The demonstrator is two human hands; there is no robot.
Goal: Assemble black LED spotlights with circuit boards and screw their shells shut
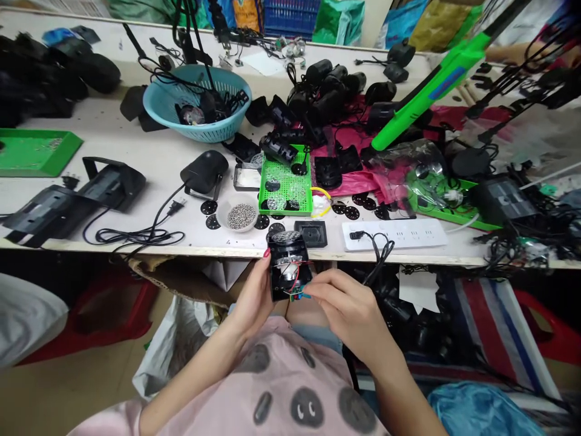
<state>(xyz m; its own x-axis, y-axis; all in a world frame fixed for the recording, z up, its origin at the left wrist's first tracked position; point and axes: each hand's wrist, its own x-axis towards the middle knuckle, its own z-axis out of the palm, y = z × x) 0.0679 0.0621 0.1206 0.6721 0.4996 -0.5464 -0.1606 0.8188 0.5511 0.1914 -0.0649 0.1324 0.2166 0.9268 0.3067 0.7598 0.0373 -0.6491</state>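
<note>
Just off the bench's front edge, my left hand (255, 293) grips an opened black plastic housing (278, 248) by its left side. A clear lens disc (285, 237) sits at the top of the housing, and a white part with red wires shows in its middle. At the lower end is a small green circuit board (296, 295). My right hand (342, 303) pinches at that board and a bit of blue beside it; the fingertips hide exactly what they hold. A black square fixture (311, 234) lies on the bench behind the housing.
Along the bench stand a bowl of screws (240, 215), a green tray (285, 203) of clear discs, a white power strip (394, 234) and a blue basket (195, 130). A green tool (429, 91) hangs at the right. A corded black lamp (204, 171) lies left.
</note>
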